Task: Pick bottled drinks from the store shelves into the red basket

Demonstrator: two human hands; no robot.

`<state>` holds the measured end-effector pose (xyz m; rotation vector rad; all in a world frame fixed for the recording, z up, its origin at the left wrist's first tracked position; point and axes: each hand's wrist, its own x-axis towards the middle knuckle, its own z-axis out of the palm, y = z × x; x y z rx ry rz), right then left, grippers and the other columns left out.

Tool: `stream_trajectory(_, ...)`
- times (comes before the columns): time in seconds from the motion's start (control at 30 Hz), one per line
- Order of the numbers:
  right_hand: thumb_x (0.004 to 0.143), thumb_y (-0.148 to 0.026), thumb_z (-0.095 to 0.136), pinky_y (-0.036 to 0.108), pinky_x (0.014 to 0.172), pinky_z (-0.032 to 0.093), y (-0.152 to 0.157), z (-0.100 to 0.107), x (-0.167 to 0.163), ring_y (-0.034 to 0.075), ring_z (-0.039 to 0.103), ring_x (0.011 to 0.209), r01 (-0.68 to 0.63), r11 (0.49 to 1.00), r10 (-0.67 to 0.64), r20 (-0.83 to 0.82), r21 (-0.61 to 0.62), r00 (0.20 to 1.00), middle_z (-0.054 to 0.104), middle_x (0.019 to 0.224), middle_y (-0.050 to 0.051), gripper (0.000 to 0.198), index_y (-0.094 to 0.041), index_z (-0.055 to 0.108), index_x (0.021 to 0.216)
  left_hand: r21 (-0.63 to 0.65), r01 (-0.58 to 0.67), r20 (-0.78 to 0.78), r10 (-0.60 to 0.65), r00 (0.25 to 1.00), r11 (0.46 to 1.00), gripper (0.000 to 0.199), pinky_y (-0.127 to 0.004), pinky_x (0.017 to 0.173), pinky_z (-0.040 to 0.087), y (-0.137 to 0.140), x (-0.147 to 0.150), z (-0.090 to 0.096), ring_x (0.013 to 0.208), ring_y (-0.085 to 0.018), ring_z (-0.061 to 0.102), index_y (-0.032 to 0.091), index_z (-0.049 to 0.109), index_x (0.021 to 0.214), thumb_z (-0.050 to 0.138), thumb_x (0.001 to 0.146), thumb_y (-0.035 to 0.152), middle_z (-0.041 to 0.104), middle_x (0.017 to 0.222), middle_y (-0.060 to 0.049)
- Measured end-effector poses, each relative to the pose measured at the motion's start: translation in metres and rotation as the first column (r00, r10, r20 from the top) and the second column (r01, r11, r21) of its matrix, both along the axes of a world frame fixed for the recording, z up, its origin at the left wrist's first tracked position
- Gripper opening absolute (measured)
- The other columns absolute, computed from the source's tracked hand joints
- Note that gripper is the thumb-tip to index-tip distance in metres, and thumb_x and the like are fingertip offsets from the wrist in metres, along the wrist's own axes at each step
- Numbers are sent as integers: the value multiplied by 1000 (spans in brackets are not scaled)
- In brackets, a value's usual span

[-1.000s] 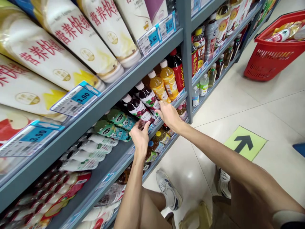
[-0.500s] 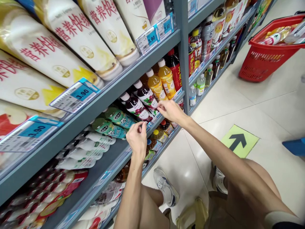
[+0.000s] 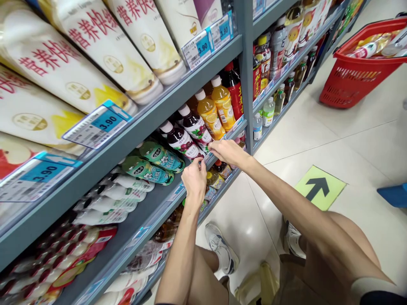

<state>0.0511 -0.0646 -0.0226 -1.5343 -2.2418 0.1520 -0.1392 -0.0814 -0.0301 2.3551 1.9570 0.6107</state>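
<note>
My left hand [image 3: 194,176] is at the front edge of the middle shelf, its fingers curled in a pinch beside the price strip [image 3: 210,158]. Farther along the same edge is my right hand [image 3: 228,151], fingers bent together at the strip. Whether either one grips the strip or something small is hidden. Just behind them lean dark purple juice bottles [image 3: 182,142] with white caps and grape labels. Orange juice bottles [image 3: 211,115] stand to their right. Green-labelled bottles [image 3: 149,170] are left of my left hand.
Large white drink bottles [image 3: 85,55] fill the shelf above, with blue price tags [image 3: 101,123] on its edge. Several bottles [image 3: 216,179] sit on the shelf below. A red shopping basket [image 3: 352,84] with goods stands on the floor at right, beyond a green arrow sign [image 3: 321,186].
My left hand has moved right and slightly up along the shelf edge, closer to my right hand. My right hand has barely shifted.
</note>
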Motion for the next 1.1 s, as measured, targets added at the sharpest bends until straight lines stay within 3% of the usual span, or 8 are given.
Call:
stream_trajectory(0.33,115,-28,41,33,75,44,3,2,4,26,72,109,36,999,-36,51,2,998,75,124,12,31,-18,70,122,26,6,-105,-3,994,1000,34,-31,70,43,0,2,-6,83,-27,76,22,77,122,48,110,34,82,95,-13)
stream_trajectory(0.6,115,-27,33,35,69,44,1,-11,-5,27,74,101,103,993,-110,146,49,983,73,128,14,37,-18,65,131,-6,-8,-151,7,989,1000,36,-31,74,46,-1,4,-3,83,-28,77,21,75,123,44,111,33,81,93,-14)
stream_trajectory(0.8,117,-32,30,33,71,44,0,-15,-3,26,73,106,111,993,-113,68,45,991,73,129,13,41,-19,66,131,18,-11,-128,13,992,1000,35,-31,74,46,1,1,-9,83,-26,77,21,76,123,46,111,35,82,96,-13)
stream_trajectory(0.9,116,-32,38,32,72,44,-1,-12,-4,26,73,105,107,993,-109,37,50,993,74,126,13,34,-19,67,127,46,-15,-28,16,999,999,32,-30,75,46,-2,-7,-5,82,-24,76,21,76,120,53,109,39,81,90,-9)
stream_trajectory(1.03,111,-36,54,33,78,47,-4,-3,-10,27,73,103,178,978,-165,-117,110,979,77,117,11,31,-16,65,133,33,-125,128,120,985,992,51,-32,78,49,-8,-22,6,78,-26,76,13,71,135,54,107,52,77,73,-7)
stream_trajectory(1.1,110,-36,56,34,81,48,-6,1,-14,28,73,101,240,963,-214,-195,120,957,78,109,9,34,-16,63,137,-15,-98,136,99,986,995,56,-32,81,51,-10,-25,10,82,-27,77,11,69,142,50,108,51,78,74,-10)
